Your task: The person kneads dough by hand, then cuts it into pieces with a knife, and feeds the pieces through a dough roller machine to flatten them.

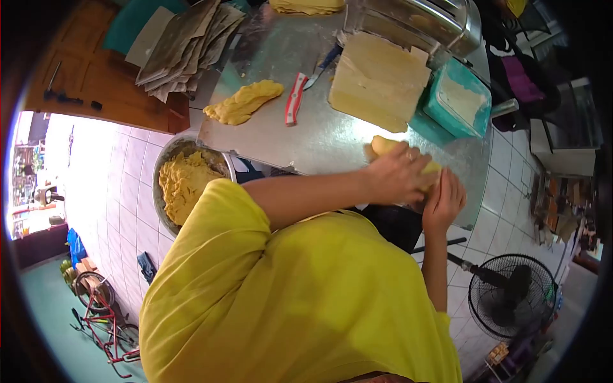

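The steel table [306,148] spreads out in front of the person, its near edge partly covered by the left arm [306,196]. At its near right part, the left hand [401,173] has its fingers curled closed over a piece of dough [385,145]; the right hand [445,198] grips the dough's right end with bent fingers. The dough's middle and underside are hidden; both thumbs are hard to make out.
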Action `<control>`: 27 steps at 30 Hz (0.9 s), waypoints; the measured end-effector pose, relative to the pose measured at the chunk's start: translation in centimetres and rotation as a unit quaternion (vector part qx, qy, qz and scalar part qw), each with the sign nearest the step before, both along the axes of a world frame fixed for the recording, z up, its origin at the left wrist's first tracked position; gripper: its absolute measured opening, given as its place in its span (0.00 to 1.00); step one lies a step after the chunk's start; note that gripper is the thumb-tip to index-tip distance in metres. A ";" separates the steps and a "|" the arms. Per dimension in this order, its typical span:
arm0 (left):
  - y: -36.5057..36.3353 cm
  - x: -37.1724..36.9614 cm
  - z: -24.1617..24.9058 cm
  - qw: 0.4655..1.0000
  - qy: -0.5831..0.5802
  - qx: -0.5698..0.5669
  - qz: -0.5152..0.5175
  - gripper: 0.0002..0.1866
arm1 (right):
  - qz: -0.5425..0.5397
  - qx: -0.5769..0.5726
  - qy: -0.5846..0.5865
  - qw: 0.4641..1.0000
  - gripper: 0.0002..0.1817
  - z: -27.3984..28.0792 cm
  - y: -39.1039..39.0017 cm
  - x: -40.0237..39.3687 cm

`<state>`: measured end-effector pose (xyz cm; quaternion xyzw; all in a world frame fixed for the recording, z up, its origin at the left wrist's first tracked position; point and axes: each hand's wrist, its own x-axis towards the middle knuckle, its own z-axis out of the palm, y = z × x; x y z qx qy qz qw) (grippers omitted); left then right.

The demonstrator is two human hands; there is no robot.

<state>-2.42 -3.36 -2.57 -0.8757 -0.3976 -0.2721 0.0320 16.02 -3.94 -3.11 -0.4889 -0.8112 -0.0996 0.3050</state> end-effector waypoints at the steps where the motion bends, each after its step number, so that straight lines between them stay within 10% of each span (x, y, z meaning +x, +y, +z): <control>1: -1.1 -0.3 0.2 1.000 -0.011 0.008 -0.013 0.30 | -0.011 0.008 -0.019 1.000 0.13 0.1 -1.6 0.1; 12: 0.9 2.1 -0.9 0.999 0.010 0.033 0.022 0.25 | -0.062 -0.127 0.027 0.990 0.15 0.2 3.0 -1.2; 15: 5.0 2.5 0.5 0.971 -0.009 -0.235 0.032 0.23 | -0.097 -0.285 0.023 0.953 0.22 2.0 8.4 -1.6; 27: 5.7 1.0 -0.4 0.986 -0.081 -0.126 -0.067 0.22 | -0.121 -0.072 0.131 0.981 0.11 0.1 5.8 -2.0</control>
